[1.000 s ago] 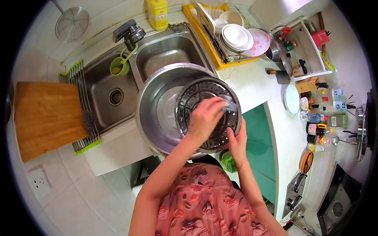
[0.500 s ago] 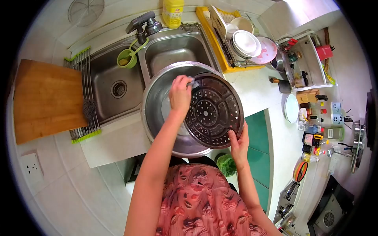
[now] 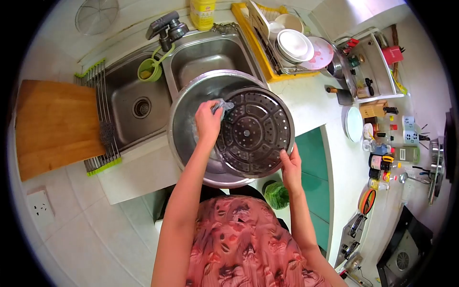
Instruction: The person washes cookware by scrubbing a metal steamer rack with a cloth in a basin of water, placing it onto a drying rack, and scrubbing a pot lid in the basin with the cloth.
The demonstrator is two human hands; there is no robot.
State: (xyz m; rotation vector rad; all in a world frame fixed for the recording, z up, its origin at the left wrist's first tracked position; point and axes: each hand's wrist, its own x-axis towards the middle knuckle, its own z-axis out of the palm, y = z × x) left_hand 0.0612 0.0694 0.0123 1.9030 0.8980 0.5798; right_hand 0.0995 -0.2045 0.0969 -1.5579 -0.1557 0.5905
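Observation:
A dark, round steamer tray [image 3: 253, 131] with many small holes is tilted over a large metal basin [image 3: 184, 115]. My right hand [image 3: 290, 168] grips the tray's lower right rim, thumb on top. Closed around a crumpled piece of clear plastic film [image 3: 223, 106], my left hand [image 3: 207, 125] is at the tray's upper left edge, above the basin. The film touches or nearly touches the rim; I cannot tell which. The tray covers the basin's right part.
Behind the basin is a double sink [image 3: 210, 60] with a faucet [image 3: 167, 29] and a green ladle-like strainer [image 3: 150, 69]. A cutting board [image 3: 55, 126] lies left on a roll-up rack [image 3: 106, 115]. Bowls [image 3: 292, 44] stand in a yellow-edged dish rack [image 3: 291, 76]. Several bottles [image 3: 381, 162] line the right counter.
My left hand has moved down and left from the tray's top edge, and more of the plastic film shows. My right hand still holds the tray, which has turned slightly.

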